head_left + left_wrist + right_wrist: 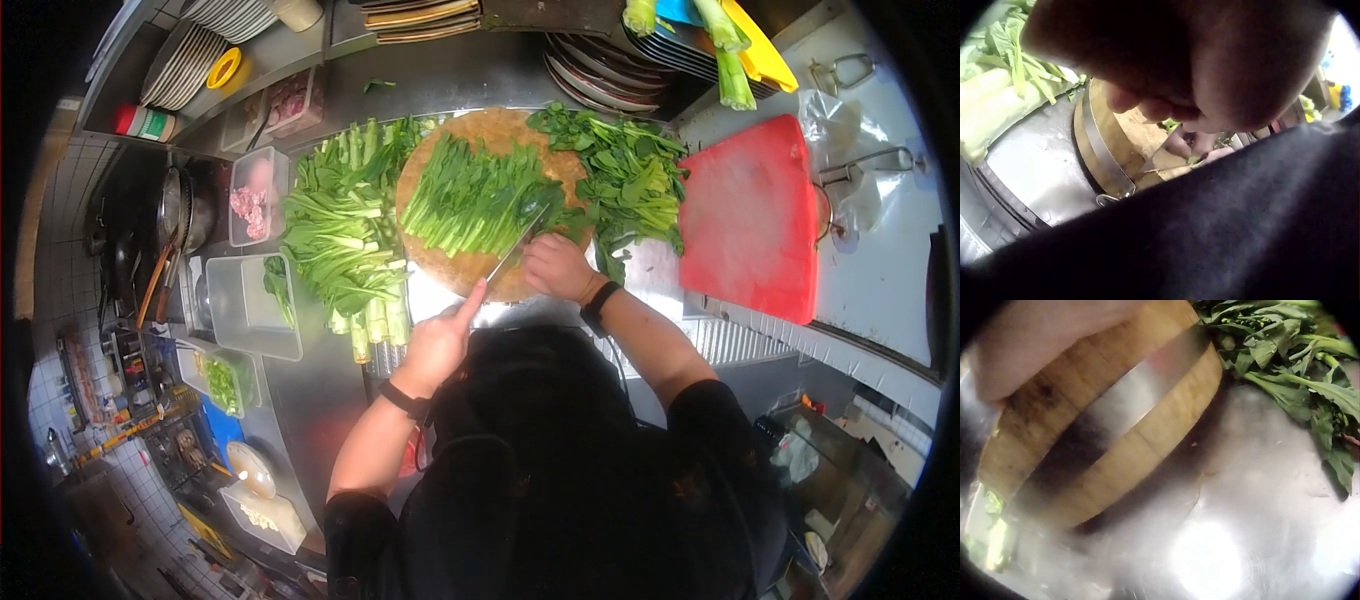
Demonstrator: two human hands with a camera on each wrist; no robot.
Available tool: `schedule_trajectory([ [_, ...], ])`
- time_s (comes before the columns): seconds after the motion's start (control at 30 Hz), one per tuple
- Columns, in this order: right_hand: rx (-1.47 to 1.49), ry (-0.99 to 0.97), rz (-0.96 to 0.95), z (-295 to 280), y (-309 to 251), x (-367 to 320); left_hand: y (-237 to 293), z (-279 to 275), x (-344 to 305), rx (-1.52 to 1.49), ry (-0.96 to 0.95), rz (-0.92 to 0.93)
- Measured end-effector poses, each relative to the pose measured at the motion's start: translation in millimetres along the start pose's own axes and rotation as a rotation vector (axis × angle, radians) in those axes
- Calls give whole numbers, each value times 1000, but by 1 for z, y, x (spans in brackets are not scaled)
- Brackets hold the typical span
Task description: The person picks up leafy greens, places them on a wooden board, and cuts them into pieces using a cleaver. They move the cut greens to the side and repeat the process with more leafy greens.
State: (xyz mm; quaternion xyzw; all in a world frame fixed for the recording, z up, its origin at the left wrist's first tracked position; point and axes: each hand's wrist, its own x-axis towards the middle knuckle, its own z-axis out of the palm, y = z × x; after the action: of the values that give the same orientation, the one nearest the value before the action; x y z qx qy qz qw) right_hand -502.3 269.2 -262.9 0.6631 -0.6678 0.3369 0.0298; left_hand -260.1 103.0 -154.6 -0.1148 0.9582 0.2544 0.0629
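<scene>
My left hand [436, 346] grips a knife [512, 250], its blade slanting up and right over a round wooden chopping board [455, 268]. In the left wrist view, the left hand [1204, 56] is dark and close, with the wide blade [1175, 150] below its fingers. My right hand [560, 268] lies at the board's lower right, fingers bent beside the blade; whether it holds anything is hidden. Cut leafy greens [470, 200] cover much of the board. In the right wrist view, part of the right hand [1041, 344] is over the board's metal-banded side [1166, 419].
Thick-stemmed greens [345, 235] lie left of the board, loose leaves [640, 175] right of it. Further right is a red board [750, 220]. Plastic tubs stand at left, one with meat [248, 210], another with a few leaves [252, 335]. Stacked plates [605, 75] stand behind.
</scene>
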Motion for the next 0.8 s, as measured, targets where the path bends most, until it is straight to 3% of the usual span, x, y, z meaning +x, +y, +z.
schedule_trajectory([
  [0.13,23,-1,23,-1,-4,1,-4,-4,-28,-72,99,-59],
  [0.2,30,96,65,-3,-12,7,-9,-9,-38,-85,357,-95],
  [0.33,34,168,68,7,-35,44,-27,-21,-38,-3,451,-335],
  [0.5,-102,-66,216,31,-46,80,-56,-27,-20,161,374,-468],
  [0.6,-185,-169,254,34,-49,83,-63,-25,-14,255,341,-417],
  [0.8,-70,-98,224,38,-46,78,-57,-8,-17,256,330,-304],
])
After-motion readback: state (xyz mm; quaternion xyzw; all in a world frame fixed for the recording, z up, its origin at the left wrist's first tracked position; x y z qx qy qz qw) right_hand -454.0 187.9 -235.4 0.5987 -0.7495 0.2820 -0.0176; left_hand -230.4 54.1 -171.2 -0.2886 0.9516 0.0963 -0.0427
